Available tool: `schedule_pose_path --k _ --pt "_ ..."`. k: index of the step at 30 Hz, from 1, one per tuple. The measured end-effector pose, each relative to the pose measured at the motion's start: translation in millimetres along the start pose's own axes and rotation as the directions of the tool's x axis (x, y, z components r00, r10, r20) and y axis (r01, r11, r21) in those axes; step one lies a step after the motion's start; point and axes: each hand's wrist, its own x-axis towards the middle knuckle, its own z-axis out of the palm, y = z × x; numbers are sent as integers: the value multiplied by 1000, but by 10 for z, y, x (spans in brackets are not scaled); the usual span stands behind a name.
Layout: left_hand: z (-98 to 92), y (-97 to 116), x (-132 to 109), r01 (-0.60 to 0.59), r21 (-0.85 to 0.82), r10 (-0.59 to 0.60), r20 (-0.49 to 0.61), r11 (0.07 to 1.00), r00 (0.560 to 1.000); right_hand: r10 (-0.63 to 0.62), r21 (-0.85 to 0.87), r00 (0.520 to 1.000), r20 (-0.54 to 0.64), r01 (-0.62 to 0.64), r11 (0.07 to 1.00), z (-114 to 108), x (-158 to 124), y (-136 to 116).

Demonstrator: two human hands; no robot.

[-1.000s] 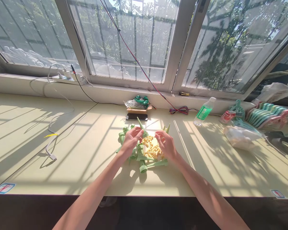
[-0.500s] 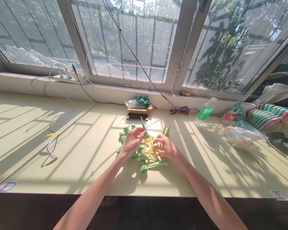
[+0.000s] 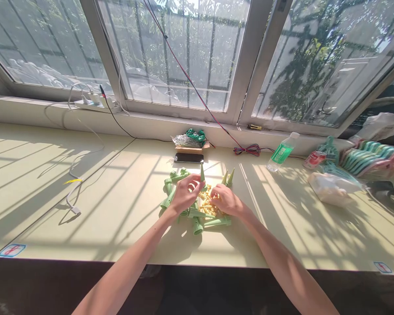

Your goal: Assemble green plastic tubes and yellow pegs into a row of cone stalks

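My left hand (image 3: 185, 193) grips a pointed green plastic cone (image 3: 202, 172) near its wide end, with the tip upward. Just right of it, my right hand (image 3: 228, 200) has its fingers curled together at a pile of small yellow plastic pieces (image 3: 206, 202); whatever sits between those fingertips is too small to make out. Green plastic parts, such as a flared tube (image 3: 197, 225) and a long tapered piece (image 3: 218, 222), lie around the pile. Beyond my right hand two more green cones (image 3: 230, 177) stand upright. My left hand covers some of the green parts.
A black phone (image 3: 188, 158) lies before a small open box (image 3: 188, 149) holding plastic wrap. A bottle (image 3: 282, 152), a red can (image 3: 314, 159), a white bag (image 3: 331, 188) and stacked hangers (image 3: 369, 159) stand to the right. A white cable (image 3: 72, 203) lies left.
My left hand has moved slightly right with the green cone, which has turned from leaning to nearly upright. My right hand stays at the yellow pile, its fingers closer together.
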Motion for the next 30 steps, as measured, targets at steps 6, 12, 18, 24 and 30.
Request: schedule_pose_path --k 6,12,18,24,30 --pt "5 26 -2 -29 33 30 -6 999 1000 2 27 1000 2 -2 1000 48 11 71" --pt "1 45 6 -14 47 14 -8 999 1000 -42 62 998 -50 45 997 -7 9 5" --pt "-4 17 27 67 44 -67 3 997 998 -73 102 982 -177 92 991 -51 30 -69" --pt "3 -11 40 182 -56 -183 -13 982 983 19 216 952 -306 50 975 -59 45 -119" --pt "10 -42 43 270 -155 -272 9 950 962 2 239 909 -417 108 965 -94 46 -202"
